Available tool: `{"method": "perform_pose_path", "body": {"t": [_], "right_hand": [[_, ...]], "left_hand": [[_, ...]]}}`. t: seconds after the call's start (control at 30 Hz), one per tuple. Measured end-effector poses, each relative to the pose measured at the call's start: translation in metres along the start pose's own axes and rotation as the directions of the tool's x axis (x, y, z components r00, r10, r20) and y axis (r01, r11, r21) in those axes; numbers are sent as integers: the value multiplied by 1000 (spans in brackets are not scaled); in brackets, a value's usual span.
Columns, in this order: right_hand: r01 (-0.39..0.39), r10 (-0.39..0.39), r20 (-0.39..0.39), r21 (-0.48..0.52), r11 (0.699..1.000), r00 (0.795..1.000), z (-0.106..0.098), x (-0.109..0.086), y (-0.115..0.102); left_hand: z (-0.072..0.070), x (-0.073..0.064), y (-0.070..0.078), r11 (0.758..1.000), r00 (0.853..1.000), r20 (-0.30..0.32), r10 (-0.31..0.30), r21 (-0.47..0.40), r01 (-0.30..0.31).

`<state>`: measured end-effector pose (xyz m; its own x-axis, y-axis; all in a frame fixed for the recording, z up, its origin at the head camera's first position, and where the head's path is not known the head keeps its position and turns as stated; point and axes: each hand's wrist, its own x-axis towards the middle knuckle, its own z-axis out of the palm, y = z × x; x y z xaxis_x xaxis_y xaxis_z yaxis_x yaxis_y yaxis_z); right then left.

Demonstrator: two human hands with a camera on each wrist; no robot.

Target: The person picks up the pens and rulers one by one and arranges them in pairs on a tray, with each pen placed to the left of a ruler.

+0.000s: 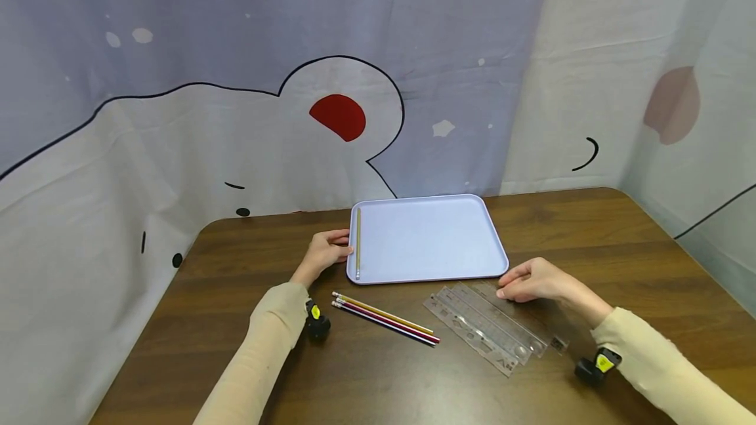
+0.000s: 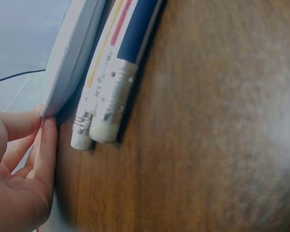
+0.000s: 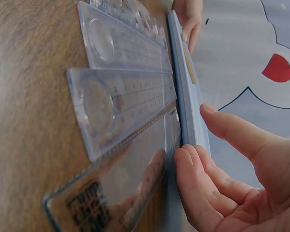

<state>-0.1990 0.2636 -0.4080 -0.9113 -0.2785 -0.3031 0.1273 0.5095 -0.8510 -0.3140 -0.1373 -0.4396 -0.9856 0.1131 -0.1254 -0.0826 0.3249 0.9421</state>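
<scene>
Tray [image 1: 425, 241] lies at the table's [image 1: 366, 385] far edge in the head view; pushed farther, it could overhang or meet the curtain [image 1: 195, 143]. Tilting could roll the lone pencil [image 1: 357, 241] along its left wall. Wood stretches away left and right, while three pencils [image 1: 390, 322] and clear rulers [image 1: 475, 334] crowd the near side.

In the left wrist view, the left hand [image 2: 21, 179] pinches the rim near erasers [image 2: 104, 133], which a nearward pull could knock.

In the right wrist view, the right hand [image 3: 237, 181] has its thumb spread from the fingers beside the tray; I cannot tell its hold, so a lift could go lopsided.

The rulers [image 1: 491, 325] look glossy plastic, the tray [image 1: 431, 238] smooth plastic, the tabletop [image 1: 384, 385] wood-grained.
</scene>
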Motion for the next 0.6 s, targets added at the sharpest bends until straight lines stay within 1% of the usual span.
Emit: {"method": "perform_pose_path", "body": {"t": [0.13,0.33,0.47,0.6], "right_hand": [[-6,5,-7,-24,1000,1000,-2,-1,1],[-16,12,-44,-88,996,999,-1,-3,1],[-1,-8,-63,-143,990,998,-2,-3,2],[3,-22,-85,-221,975,996,-1,-2,3]], "left_hand": [[0,-1,1,1000,1000,-6,3,6,-3],[0,-2,2,1000,1000,7,9,3,-9],[1,-3,3,1000,1000,8,12,6,-12],[1,-2,3,1000,1000,7,10,10,-10]]}}
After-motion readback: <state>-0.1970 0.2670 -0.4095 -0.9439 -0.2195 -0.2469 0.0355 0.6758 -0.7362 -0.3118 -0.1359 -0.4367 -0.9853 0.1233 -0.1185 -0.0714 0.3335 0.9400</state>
